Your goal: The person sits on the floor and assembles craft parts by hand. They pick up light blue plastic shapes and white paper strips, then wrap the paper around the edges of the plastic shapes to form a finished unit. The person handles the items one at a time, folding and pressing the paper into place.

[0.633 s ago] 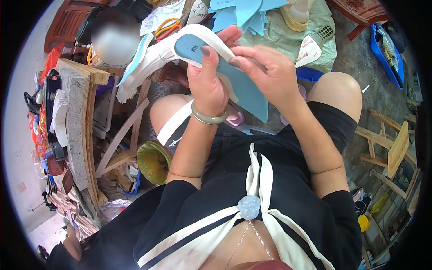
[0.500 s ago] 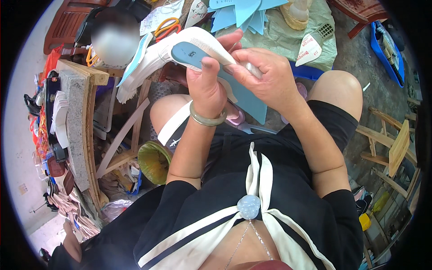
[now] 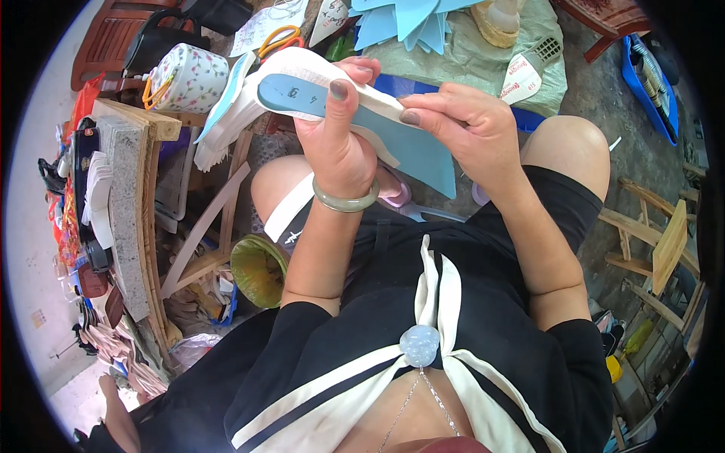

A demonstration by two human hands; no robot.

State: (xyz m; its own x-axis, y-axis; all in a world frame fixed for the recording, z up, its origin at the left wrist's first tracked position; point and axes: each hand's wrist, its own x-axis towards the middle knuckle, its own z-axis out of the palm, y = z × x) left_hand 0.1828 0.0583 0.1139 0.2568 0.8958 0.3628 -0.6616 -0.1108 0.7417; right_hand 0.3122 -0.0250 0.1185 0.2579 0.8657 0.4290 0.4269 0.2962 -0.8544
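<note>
Two hands grip a blue-and-white insole point(image 3: 317, 90) above the lap: left hand point(image 3: 332, 143) closed around its middle, thumb pressing the blue face; right hand point(image 3: 461, 128) fingers pinching the blue sheet point(image 3: 411, 147) behind it. It looks light, thin and bendy, best held by the edges. Since earlier, the insole has tilted flatter.

Left of the grip: floral tin point(image 3: 192, 75), grey stone slab point(image 3: 124, 204). Beyond it: orange scissors point(image 3: 278, 38), blue cutouts point(image 3: 411, 23). Below: green bowl point(image 3: 259, 270).
</note>
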